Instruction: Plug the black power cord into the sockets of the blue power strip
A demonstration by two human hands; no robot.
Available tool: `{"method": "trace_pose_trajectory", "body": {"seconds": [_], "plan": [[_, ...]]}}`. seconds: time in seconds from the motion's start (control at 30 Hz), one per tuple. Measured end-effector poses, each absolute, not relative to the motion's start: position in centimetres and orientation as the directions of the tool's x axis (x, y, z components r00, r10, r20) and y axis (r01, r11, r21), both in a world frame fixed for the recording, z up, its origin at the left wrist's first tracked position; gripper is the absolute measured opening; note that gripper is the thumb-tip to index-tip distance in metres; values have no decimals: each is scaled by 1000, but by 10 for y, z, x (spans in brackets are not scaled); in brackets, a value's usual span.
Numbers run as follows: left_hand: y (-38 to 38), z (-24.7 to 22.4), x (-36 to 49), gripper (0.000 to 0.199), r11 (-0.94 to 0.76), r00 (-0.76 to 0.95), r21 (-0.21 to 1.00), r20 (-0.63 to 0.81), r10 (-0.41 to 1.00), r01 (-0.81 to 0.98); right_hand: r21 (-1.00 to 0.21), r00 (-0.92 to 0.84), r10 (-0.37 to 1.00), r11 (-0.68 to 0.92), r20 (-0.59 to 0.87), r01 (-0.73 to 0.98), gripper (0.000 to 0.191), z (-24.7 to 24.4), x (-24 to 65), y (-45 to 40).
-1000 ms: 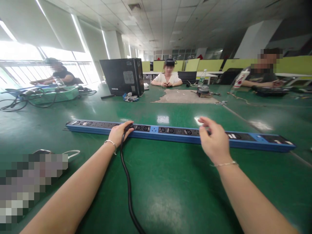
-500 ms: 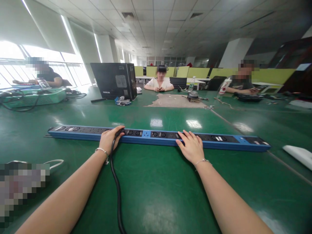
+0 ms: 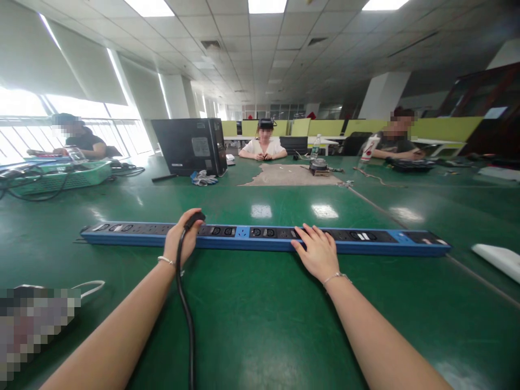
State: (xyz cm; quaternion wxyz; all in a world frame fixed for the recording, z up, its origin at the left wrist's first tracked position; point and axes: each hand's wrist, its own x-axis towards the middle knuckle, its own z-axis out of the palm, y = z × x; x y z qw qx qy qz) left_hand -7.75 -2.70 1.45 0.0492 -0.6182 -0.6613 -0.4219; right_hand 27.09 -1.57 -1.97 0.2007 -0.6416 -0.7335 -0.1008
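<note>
A long blue power strip (image 3: 264,245) with black and blue sockets lies crosswise on the green table. Over its left half, my left hand (image 3: 182,237) grips the black plug (image 3: 195,219) of a thick black cable (image 3: 184,303), which runs down toward the near edge. The plug sits at or just above the strip's top; whether it touches a socket cannot be made out. Right of the middle, my right hand (image 3: 317,250) rests on the strip with its fingers spread, covering some sockets.
A black computer case (image 3: 189,149) stands behind the strip, with gloves (image 3: 204,178) beside it. At the left is a green basket (image 3: 65,177) with cables. A white object (image 3: 498,261) lies at the right. Three people sit around the table.
My left hand has shifted slightly left and turned, with the plug now tilted up from the strip. The right hand stays on the strip. The view has tipped up a little.
</note>
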Motion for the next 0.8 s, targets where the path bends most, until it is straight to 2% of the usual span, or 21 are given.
{"method": "trace_pose_trajectory", "body": {"seconds": [0.1,0.2,0.37,0.47,0.8], "plan": [[-27,17,-52,38,-243,-24,473,490,872,847,-124,-90,899,157,429,980,46,-20,271,-16],[-21,13,-28,39,-296,76,492,418,905,819,-138,-83,897,158,435,978,46,-19,270,-16],[-10,10,-4,37,-298,116,422,404,907,857,-141,-93,899,168,428,976,46,-18,270,-18],[-7,11,2,35,-290,128,344,422,898,893,-142,-90,899,165,429,976,46,-18,270,-18],[-13,5,8,33,-338,198,210,497,845,918,-150,-85,891,168,447,974,46,-20,270,-17]]}}
